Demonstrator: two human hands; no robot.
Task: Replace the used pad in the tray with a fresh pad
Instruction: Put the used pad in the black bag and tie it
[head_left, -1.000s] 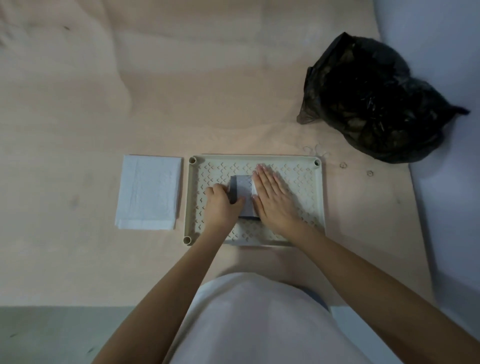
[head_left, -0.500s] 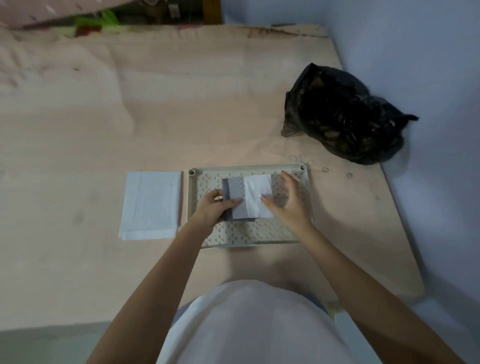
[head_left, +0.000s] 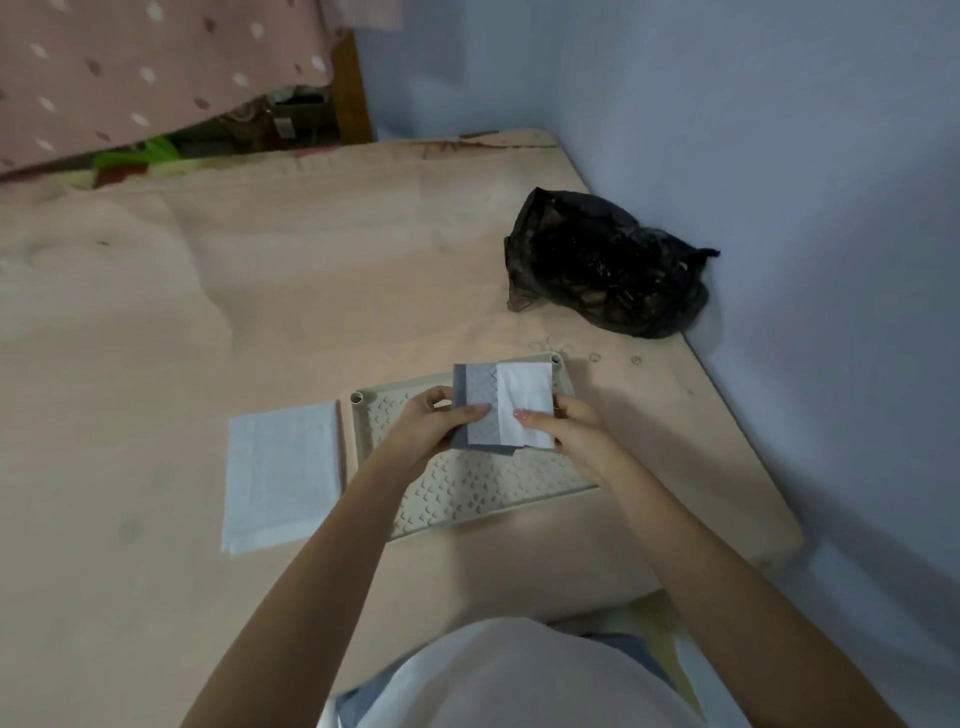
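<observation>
A folded pad (head_left: 498, 402), grey-blue on its left part and white on its right, is held up above the cream perforated tray (head_left: 483, 488). My left hand (head_left: 426, 426) grips the pad's left edge, thumb on top. My right hand (head_left: 563, 423) pinches its lower right corner. The tray lies flat on the beige mat with nothing resting on its visible grid. A second pad (head_left: 283, 473), white and folded flat, lies on the mat just left of the tray.
A full black plastic bag (head_left: 608, 265) sits at the back right near the blue wall (head_left: 779, 182). The mat's right edge runs along that wall. A pink patterned cloth (head_left: 145, 67) hangs at the far left, over clutter.
The folded pad has been lifted off the tray by both hands and now hangs above its far half. The camera has tilted up, showing more of the room.
</observation>
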